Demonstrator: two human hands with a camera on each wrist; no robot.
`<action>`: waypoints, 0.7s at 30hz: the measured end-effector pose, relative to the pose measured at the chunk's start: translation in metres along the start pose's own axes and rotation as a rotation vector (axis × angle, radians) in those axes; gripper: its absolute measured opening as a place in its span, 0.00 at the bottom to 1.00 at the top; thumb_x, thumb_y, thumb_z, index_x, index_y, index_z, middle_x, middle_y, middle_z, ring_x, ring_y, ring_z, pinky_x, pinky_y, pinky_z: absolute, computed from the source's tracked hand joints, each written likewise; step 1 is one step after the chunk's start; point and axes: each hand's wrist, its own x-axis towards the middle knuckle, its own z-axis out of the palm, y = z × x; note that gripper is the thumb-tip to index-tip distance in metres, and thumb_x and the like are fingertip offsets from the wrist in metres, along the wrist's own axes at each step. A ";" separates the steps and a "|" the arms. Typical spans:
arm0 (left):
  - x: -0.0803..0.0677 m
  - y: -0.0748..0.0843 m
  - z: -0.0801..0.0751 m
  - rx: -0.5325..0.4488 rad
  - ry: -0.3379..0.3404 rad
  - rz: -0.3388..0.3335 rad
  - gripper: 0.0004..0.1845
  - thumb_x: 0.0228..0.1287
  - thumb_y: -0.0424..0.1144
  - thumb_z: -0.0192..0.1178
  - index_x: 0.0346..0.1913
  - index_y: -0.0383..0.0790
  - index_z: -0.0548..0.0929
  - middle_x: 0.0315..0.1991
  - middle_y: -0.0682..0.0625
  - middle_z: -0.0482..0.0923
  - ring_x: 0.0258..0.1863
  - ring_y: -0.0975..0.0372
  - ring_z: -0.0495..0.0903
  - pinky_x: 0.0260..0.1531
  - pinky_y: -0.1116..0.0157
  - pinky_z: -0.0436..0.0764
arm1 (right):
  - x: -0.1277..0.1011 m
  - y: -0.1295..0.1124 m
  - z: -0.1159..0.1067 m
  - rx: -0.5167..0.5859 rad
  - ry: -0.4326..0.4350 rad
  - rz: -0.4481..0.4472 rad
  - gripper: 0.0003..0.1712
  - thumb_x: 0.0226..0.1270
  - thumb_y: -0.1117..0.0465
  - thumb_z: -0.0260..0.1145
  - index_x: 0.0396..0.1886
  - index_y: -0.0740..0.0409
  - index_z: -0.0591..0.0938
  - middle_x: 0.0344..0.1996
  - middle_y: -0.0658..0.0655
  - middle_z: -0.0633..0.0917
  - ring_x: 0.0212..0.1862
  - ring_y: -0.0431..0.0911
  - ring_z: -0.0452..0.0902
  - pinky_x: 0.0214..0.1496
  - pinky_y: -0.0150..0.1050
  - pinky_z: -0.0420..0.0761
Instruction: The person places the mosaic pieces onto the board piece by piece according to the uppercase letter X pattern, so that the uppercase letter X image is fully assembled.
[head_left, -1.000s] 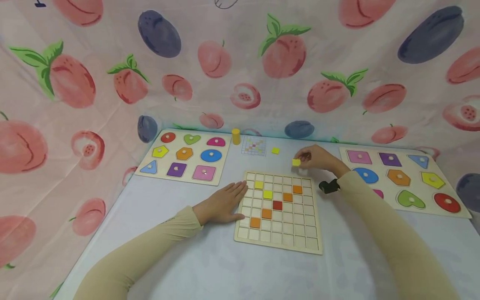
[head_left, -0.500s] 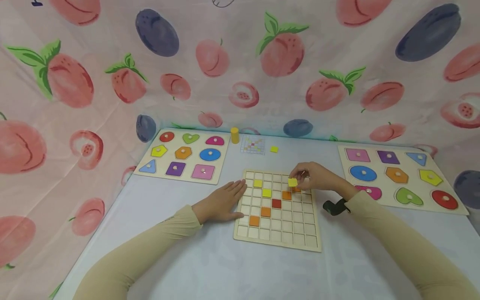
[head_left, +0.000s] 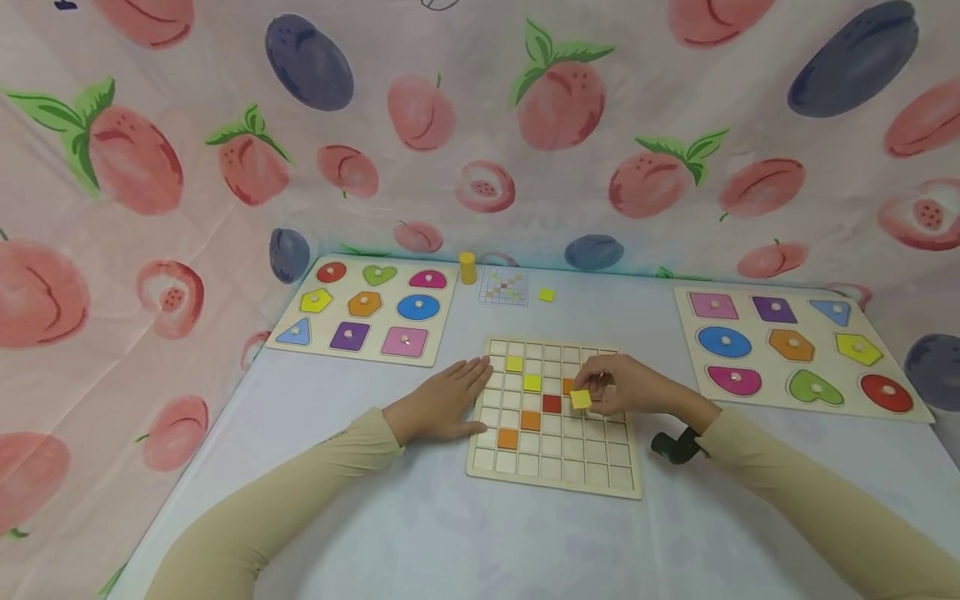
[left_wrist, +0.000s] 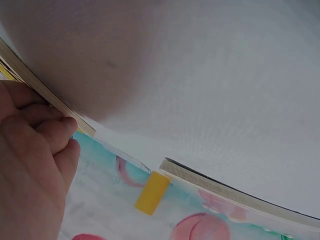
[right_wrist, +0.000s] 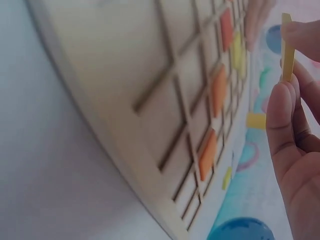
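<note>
My right hand [head_left: 626, 383] pinches a square yellow tile [head_left: 581, 400] between thumb and fingers, over the right half of the wooden grid board [head_left: 551, 483]. In the right wrist view the tile [right_wrist: 287, 50] is seen edge-on, raised above the board. Fingers outstretched, my left hand [head_left: 438, 406] rests at the board's left edge. Lying in the grid are two yellow tiles [head_left: 532, 382], a red tile [head_left: 552, 404] in the middle and orange tiles [head_left: 530, 420] on a diagonal. The upper-right orange tile is hidden behind my right hand in the head view.
Behind the board lie a loose yellow tile [head_left: 547, 295] and a printed pattern card [head_left: 503, 286], beside an upright yellow cylinder [head_left: 468, 268]. Shape puzzle boards flank it at left [head_left: 390, 354] and right [head_left: 757, 325]. A patterned cloth [head_left: 555, 183] hangs behind the table.
My right hand has carried the yellow tile from behind the board's far right corner, toward me and slightly left, over the grid. The left hand stays at the board's edge.
</note>
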 end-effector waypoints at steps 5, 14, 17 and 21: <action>0.000 0.000 0.000 0.001 -0.001 0.001 0.47 0.65 0.66 0.43 0.74 0.34 0.47 0.76 0.43 0.44 0.76 0.55 0.46 0.75 0.60 0.49 | -0.001 0.002 0.010 0.016 -0.019 -0.014 0.14 0.48 0.69 0.71 0.38 0.55 0.83 0.31 0.49 0.79 0.33 0.38 0.72 0.36 0.29 0.78; 0.001 0.000 0.000 0.003 -0.007 -0.008 0.47 0.65 0.66 0.43 0.74 0.35 0.46 0.76 0.43 0.43 0.76 0.55 0.44 0.75 0.60 0.48 | -0.001 0.001 0.021 0.012 -0.060 0.044 0.15 0.47 0.65 0.74 0.36 0.54 0.82 0.27 0.49 0.78 0.30 0.38 0.71 0.31 0.27 0.77; 0.000 0.001 0.000 0.002 -0.008 -0.010 0.47 0.65 0.66 0.43 0.74 0.35 0.47 0.76 0.44 0.43 0.76 0.55 0.45 0.75 0.60 0.48 | 0.000 0.001 0.024 -0.010 -0.069 0.069 0.15 0.46 0.63 0.76 0.36 0.54 0.82 0.26 0.49 0.77 0.29 0.38 0.70 0.29 0.27 0.76; 0.000 0.001 0.000 -0.005 -0.005 -0.010 0.47 0.64 0.65 0.44 0.74 0.35 0.47 0.76 0.43 0.44 0.76 0.55 0.45 0.75 0.60 0.49 | 0.000 0.002 0.027 -0.024 -0.080 0.088 0.15 0.45 0.62 0.76 0.35 0.53 0.82 0.26 0.48 0.77 0.29 0.39 0.70 0.29 0.27 0.74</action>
